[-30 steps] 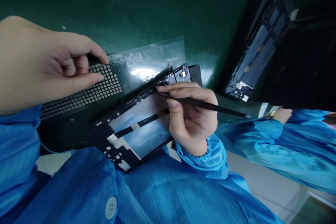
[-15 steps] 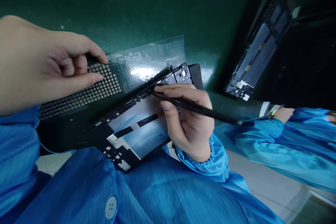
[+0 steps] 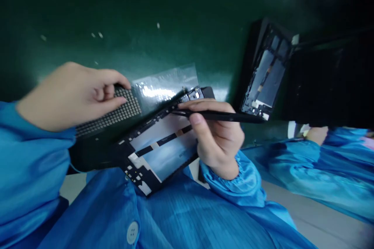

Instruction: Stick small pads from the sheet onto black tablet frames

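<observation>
My right hand (image 3: 216, 136) is closed round black tweezers (image 3: 222, 116), whose tip rests at the upper edge of an opened device frame (image 3: 159, 146) with shiny metal panels, propped against my lap. My left hand (image 3: 76, 95) is curled, thumb and fingertips pinching at a black sheet of small square pads (image 3: 113, 113) that lies at the table edge. A clear film strip (image 3: 166, 83) continues from that sheet toward the right.
The dark green table (image 3: 175, 15) stretches ahead. A second opened device frame (image 3: 265, 81) leans at the right, against dark equipment (image 3: 330, 81). Another person's blue sleeve (image 3: 321, 163) and hand (image 3: 314, 134) show at the right. My blue smock fills the bottom.
The camera has tilted up and pulled back, so everything sits lower and smaller. The tweezers lie flatter in my right hand. Both hands remain on the same things.
</observation>
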The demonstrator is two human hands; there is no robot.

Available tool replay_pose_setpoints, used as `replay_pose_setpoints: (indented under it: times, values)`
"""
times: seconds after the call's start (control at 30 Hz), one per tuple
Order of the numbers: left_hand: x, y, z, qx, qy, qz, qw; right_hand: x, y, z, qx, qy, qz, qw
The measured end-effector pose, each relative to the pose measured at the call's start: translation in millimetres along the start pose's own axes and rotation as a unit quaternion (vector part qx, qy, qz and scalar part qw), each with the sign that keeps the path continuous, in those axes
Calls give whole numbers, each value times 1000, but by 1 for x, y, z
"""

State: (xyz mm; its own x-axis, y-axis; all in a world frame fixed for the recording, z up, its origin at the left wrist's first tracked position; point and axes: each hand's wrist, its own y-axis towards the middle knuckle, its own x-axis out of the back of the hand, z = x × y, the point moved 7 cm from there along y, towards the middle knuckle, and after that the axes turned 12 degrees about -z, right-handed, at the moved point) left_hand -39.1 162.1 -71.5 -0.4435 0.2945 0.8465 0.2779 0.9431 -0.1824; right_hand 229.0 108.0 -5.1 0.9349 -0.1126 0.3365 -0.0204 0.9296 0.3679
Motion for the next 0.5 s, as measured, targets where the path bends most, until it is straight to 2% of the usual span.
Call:
replay_pose_setpoints:
  times: [0.1,0.17,0.23,0.33,0.5]
  values:
    - [10,2,-19,-3,-37,17,999,-9,33,14,-1,89,-17,996]
    - [12,0,-25,-6,-42,28,999,-36,63,18,-25,156,15,987]
    - [11,-1,-25,-12,-48,44,998,-82,100,17,-66,146,75,984]
    - [7,-1,-17,-5,-47,45,998,-168,162,18,-109,34,144,983]
    - [-4,-2,-16,8,-62,30,998,-310,249,35,-102,-88,201,970]
